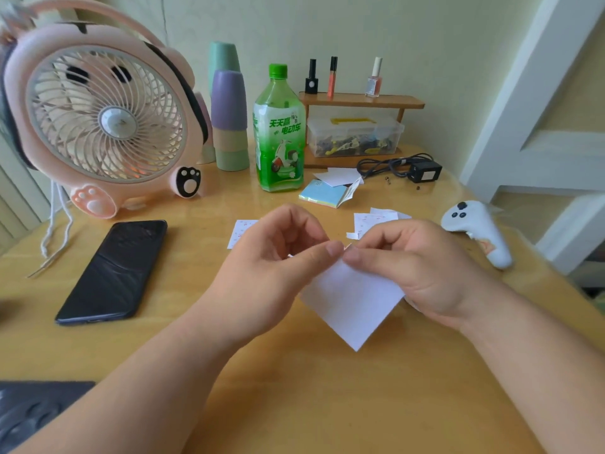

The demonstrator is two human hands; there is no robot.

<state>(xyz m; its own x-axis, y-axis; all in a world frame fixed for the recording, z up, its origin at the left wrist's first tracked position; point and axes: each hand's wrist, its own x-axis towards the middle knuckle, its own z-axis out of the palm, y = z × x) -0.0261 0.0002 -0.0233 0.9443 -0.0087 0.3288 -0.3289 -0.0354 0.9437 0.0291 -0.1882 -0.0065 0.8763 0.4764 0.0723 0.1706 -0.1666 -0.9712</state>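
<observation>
Corner work at the table: my left hand (278, 257) and right hand (415, 267) meet at the top corner of a white paper square (353, 303). Thumb and forefinger of each are closed tight on that one point, and the other fingers curl loosely behind. The fingertips (334, 249) nearly touch across the corner, where a small tip of paper sticks up between them. The sheet hangs from the pinch like a diamond between my forearms, its lower point over the wooden table (294, 404). I cannot tell whether that point touches the wood.

The sheet looks thin and very light (folding paper, to judge by the pad behind it). It should bend at the least pressure, keep a crease wherever it is squeezed, and tear if my two hands pull apart. I judge the corner a good place to start a fold or to split a layer. For carrying or flattening, a light hold further down the two upper edges would serve better.

Just beyond the hands lie small white slips with red print (376, 221) and a pad of coloured paper (324, 193). A black smartphone (111, 273) lies to the left, screen dark, below a pink paw-footed desk fan (104, 119). Along the far side stand a green tea bottle (280, 132), stacked cups (229, 116) and a clear plastic box (355, 136) under a wooden shelf (360, 101). A power adapter (424, 170) and a white controller (474, 231) lie to the right.
</observation>
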